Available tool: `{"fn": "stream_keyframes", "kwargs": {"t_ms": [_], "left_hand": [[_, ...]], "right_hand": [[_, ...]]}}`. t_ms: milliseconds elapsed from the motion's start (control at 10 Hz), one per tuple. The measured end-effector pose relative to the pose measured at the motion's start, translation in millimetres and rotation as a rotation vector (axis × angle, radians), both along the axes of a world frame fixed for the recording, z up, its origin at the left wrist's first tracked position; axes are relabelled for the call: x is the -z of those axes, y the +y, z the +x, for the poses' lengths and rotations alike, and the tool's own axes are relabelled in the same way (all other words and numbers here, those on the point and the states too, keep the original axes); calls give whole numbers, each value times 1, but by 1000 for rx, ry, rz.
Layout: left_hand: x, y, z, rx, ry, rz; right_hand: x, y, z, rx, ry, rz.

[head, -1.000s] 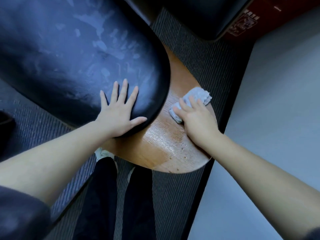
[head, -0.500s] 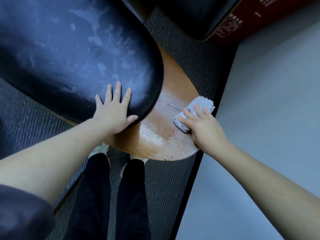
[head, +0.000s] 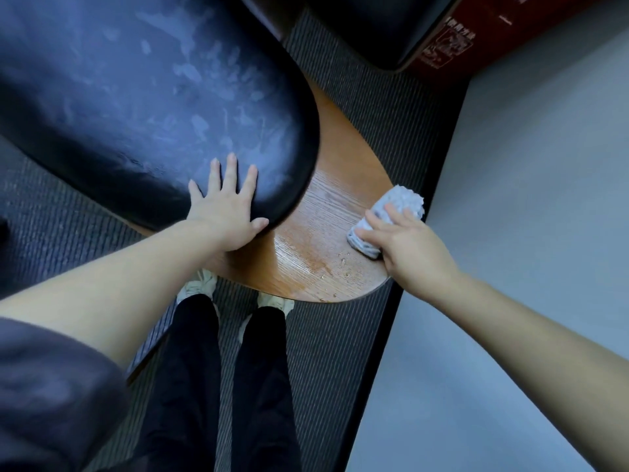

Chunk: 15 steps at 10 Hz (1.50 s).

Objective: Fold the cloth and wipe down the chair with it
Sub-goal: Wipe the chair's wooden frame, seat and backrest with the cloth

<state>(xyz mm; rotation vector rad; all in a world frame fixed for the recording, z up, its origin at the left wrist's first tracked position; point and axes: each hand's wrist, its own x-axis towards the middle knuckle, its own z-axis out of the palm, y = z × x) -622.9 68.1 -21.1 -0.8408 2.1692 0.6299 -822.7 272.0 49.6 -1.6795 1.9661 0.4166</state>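
The right hand [head: 415, 247] has slid the folded cloth [head: 400, 202] outward across the chair's wooden panel [head: 316, 233], away from the black cushion [head: 153, 97]. It now presses the cloth at the panel's right edge. The cloth's far end reaches the border, and the hand's outer side hangs past it.

We look from a single head-worn camera, pointed forward and steeply down over the person's own legs [head: 221, 369] onto the chair [head: 153, 107], which lies close, within the person's reach. The wide lens takes in much floor around it; the corners seem slightly blurred.
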Motion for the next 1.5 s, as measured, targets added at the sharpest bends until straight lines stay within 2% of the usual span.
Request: {"fn": "stream_keyframes", "kwargs": {"t_ms": [200, 300, 400, 500, 600, 700, 800, 900, 1000, 1100, 1200, 1300, 1500], "left_hand": [[4, 4, 4, 1, 24, -28], [4, 2, 4, 2, 14, -22], [4, 3, 3, 1, 11, -19], [2, 5, 3, -10, 11, -21], [1, 7, 1, -18, -3, -16], [-1, 7, 1, -28, -11, -8], [-2, 8, 2, -23, -13, -8], [-2, 8, 1, -27, -14, -7], [-1, 7, 2, -23, -13, -7], [-1, 5, 4, -15, -9, -3], [-1, 6, 4, -16, -9, -2], [-1, 6, 4, -17, -8, -1], [-1, 4, 9, 7, 17, 1]], "right_hand": [[64, -86, 12, 42, 50, 29], [61, -79, 19, -22, 41, 4], [28, -37, 12, -147, -91, -39], [11, -27, -4, -72, -57, 25], [22, -43, 7, 10, 2, 79], [15, -27, 28, -163, -76, 25], [-10, 6, 18, -195, -180, -50], [-7, -1, 0, -59, -93, 5], [2, -14, 18, -15, -33, 59], [-19, 13, 33, -129, -181, 6], [-36, 33, 17, -107, -170, -56], [-27, 17, 16, 8, -55, -62], [-40, 44, 52, -71, -168, -90]]}}
